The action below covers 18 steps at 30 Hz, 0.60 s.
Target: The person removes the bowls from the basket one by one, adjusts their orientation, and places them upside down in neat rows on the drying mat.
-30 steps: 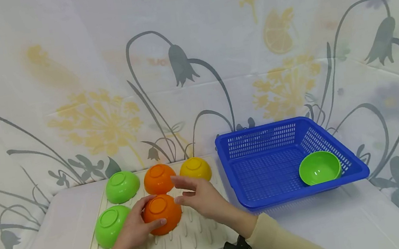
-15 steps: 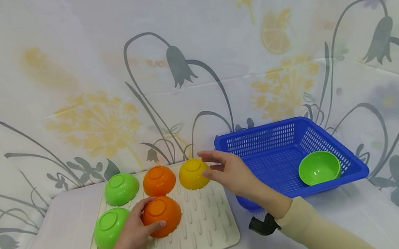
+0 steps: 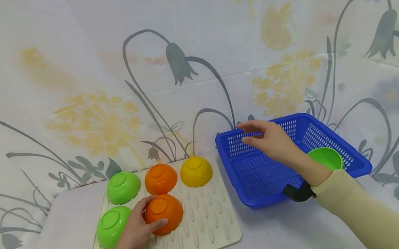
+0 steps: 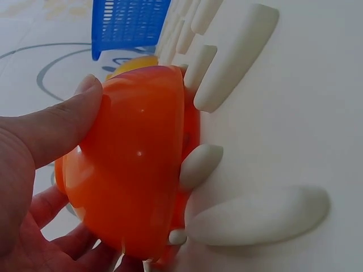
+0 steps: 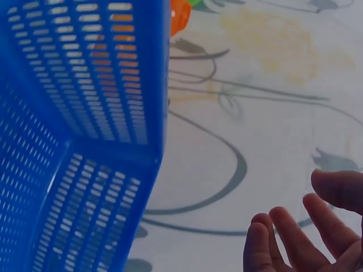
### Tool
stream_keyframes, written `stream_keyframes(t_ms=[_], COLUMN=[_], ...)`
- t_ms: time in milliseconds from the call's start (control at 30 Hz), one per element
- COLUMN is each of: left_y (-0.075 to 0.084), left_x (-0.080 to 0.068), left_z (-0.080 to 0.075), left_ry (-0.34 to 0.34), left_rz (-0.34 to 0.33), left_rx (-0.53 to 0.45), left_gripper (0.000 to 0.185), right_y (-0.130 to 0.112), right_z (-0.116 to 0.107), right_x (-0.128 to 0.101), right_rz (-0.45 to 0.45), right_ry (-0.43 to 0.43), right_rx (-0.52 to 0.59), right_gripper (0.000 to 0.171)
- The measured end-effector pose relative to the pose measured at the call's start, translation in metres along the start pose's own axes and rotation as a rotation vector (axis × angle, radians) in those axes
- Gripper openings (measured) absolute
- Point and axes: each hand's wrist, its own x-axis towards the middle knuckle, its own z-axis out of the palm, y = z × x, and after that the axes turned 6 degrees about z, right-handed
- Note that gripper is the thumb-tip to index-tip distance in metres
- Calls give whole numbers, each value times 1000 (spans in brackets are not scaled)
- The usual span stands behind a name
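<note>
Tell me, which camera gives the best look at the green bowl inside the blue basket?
The head view: the green bowl sits in the blue basket, partly behind the right hand's wrist. The right wrist view shows only basket walls; the left wrist view only a basket corner.

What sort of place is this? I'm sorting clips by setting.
Probably a staged tabletop set for dish sorting, not a real kitchen: a floral sheet hangs behind the table, a ribbed drying mat holds upturned plastic bowls, and a blue basket stands beside it.
</note>
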Motion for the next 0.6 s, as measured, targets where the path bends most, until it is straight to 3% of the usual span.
stream_keyframes(t_ms=[233, 333, 467, 600], left_y=[-2, -2, -1, 0], left_x=[1, 2, 2, 0], left_z=[-1, -1, -1, -2], left_ry=[6, 6, 11, 15], left_rz=[2, 12, 16, -3], left_rx=[11, 12, 3, -9], left_gripper=[77, 76, 75, 74], right_y=[23, 37, 61, 86], right_z=[-46, -69, -97, -114], right_x=[7, 11, 16, 17], right_rz=[2, 0, 17, 78], right_ry=[43, 62, 46, -21], right_rx=[-139, -146, -130, -189], right_gripper=[33, 33, 37, 41])
